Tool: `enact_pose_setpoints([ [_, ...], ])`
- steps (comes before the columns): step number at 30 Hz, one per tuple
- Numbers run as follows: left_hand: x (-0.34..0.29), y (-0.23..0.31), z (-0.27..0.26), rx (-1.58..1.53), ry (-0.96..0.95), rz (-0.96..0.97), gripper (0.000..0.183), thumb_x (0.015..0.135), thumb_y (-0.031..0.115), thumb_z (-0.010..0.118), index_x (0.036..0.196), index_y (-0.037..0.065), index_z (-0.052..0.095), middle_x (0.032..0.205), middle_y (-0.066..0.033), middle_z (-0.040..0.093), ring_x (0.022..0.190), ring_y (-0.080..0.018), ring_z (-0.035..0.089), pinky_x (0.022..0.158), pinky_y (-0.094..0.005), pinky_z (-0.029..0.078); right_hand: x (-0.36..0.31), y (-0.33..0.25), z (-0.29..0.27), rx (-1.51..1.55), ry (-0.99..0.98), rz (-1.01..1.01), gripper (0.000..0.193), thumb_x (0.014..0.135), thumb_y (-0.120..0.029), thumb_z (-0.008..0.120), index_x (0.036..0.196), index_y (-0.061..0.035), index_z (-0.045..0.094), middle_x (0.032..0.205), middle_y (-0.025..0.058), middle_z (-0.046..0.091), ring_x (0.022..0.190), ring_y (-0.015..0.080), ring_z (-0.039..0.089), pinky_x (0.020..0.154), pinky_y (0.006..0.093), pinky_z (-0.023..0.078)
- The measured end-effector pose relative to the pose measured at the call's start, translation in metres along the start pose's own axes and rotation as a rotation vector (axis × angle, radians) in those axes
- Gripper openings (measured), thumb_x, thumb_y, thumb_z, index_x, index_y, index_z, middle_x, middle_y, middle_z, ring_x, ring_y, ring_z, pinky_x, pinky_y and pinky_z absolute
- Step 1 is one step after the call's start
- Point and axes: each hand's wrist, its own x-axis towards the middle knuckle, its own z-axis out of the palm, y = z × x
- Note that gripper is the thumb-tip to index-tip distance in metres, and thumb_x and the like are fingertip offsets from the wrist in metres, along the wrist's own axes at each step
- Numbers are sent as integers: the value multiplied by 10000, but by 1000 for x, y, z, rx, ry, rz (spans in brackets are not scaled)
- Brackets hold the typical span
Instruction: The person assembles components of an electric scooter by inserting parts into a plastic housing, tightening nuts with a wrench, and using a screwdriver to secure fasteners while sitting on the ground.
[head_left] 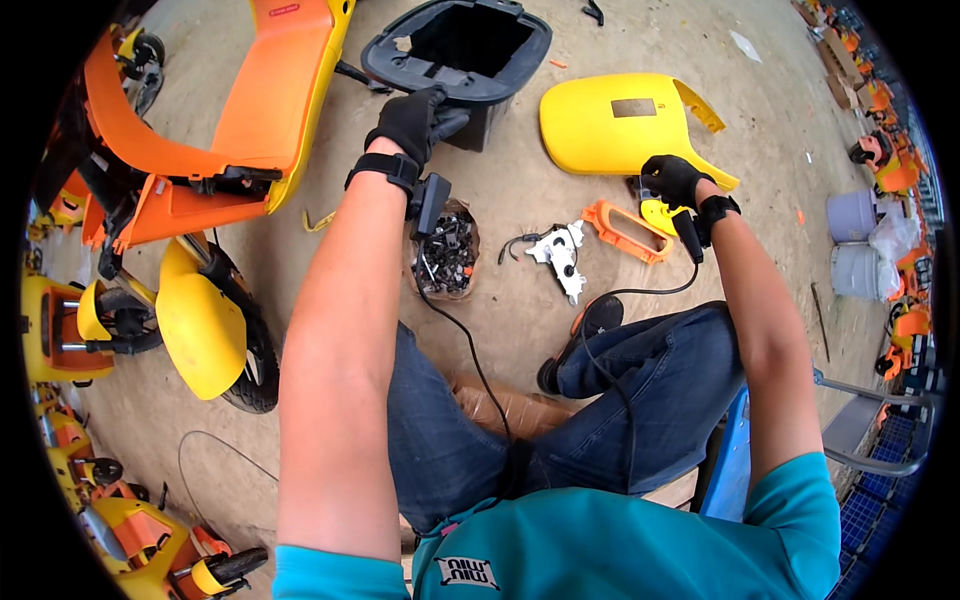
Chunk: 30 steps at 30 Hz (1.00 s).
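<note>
My left hand (420, 125), in a black glove, grips the near rim of a black plastic storage bucket (520, 62), which has a wide lip and a dark opening. To the right, my gloved right hand (674, 184) has its fingers curled around a yellow and black piece (661, 216), its kind unclear and partly hidden by the hand. Just beyond that hand lies a large yellow body panel (585, 125) with a dark rectangular patch. An orange frame (630, 232) and a silver metal bracket (563, 258) with a short cable rest on the floor nearer me.
A box of screws and small fittings (447, 255) sits below my left wrist. An orange and yellow scooter body (265, 100) and a yellow-fendered wheel (205, 325) stand left. Black cables (465, 335) run from both wrists to my torso. White buckets (855, 270) stand at the right.
</note>
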Motion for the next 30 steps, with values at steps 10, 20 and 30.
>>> enact_pose_setpoints([
  [10, -48, 35, -5, 182, 35, -56, 326, 1009, 219, 538, 1222, -28, 541, 1108, -239, 628, 989, -328, 688, 853, -381, 613, 46, -111, 108, 158, 24, -270, 573, 905, -547, 581, 1014, -1, 717, 858, 177, 725, 719, 300, 711, 731, 429, 562],
  [20, -135, 77, -75, 355, 35, 91, 352, 975, 263, 571, 1204, -4, 565, 1110, -179, 662, 993, -263, 687, 876, -371, 573, 27, -187, 324, 287, -233, 28, 725, 896, -638, 510, 815, 50, 724, 705, 186, 707, 702, 292, 726, 702, 414, 566],
  [30, -166, 85, -110, 409, 155, 1, 325, 973, 247, 595, 1197, 16, 553, 1120, -174, 661, 976, -252, 689, 858, -359, 579, 62, -152, 366, -349, -46, -324, 373, 825, -422, 719, 848, -50, 717, 851, 153, 733, 807, 331, 720, 726, 427, 571],
])
